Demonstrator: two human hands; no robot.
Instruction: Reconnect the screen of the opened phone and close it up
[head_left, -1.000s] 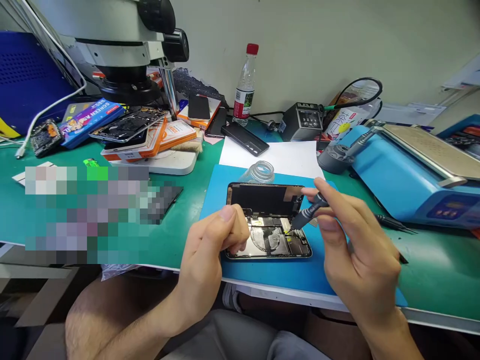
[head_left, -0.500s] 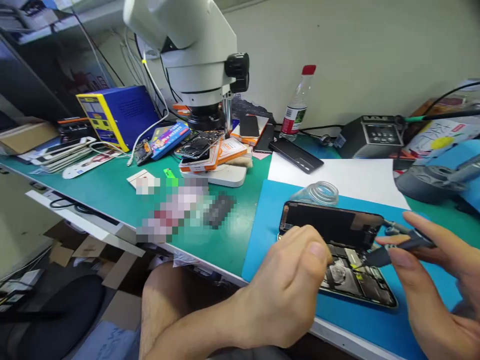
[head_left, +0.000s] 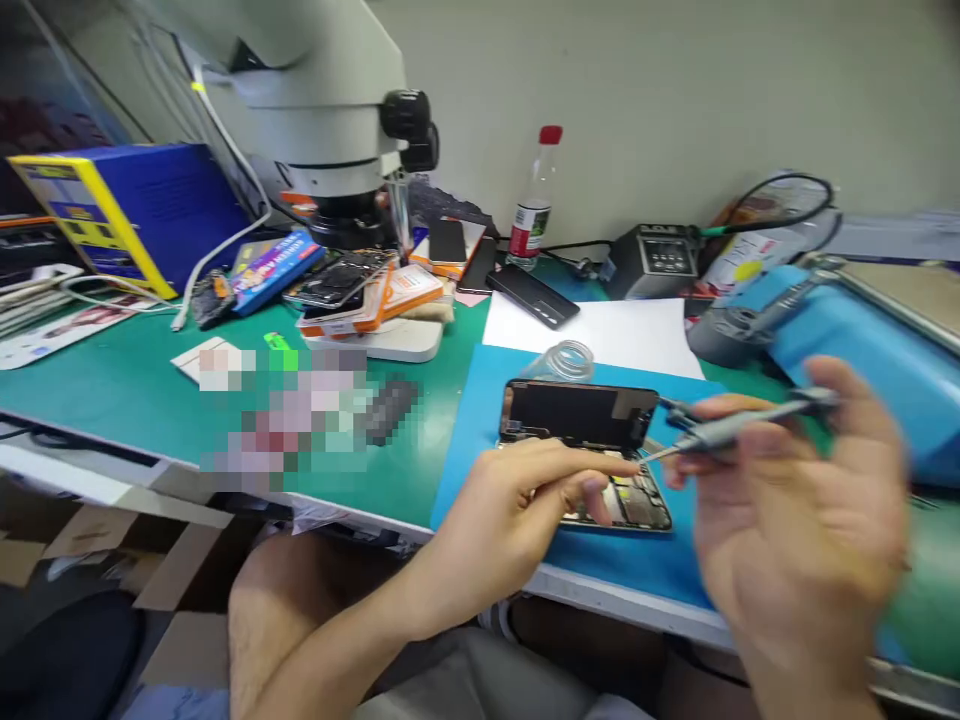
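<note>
Green desk (head_left: 442, 405), blue mat (head_left: 637, 565): hands converge over the phone (head_left: 581, 420)!

Left hand (head_left: 525, 505) reaches across, index out, other fingers curled; can't tell if it holds anything. Right hand (head_left: 802, 530) pinches the screwdriver (head_left: 727, 432), tip right by that finger. The phone lies opened near the desk's front edge, jar (head_left: 566, 362) just behind.

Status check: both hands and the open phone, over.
Right hand: gripping slim tool. Left hand: index fingertip close to tool's tip, contact unclear. Phone: open, screen raised, inside partly hidden behind left hand.
</note>
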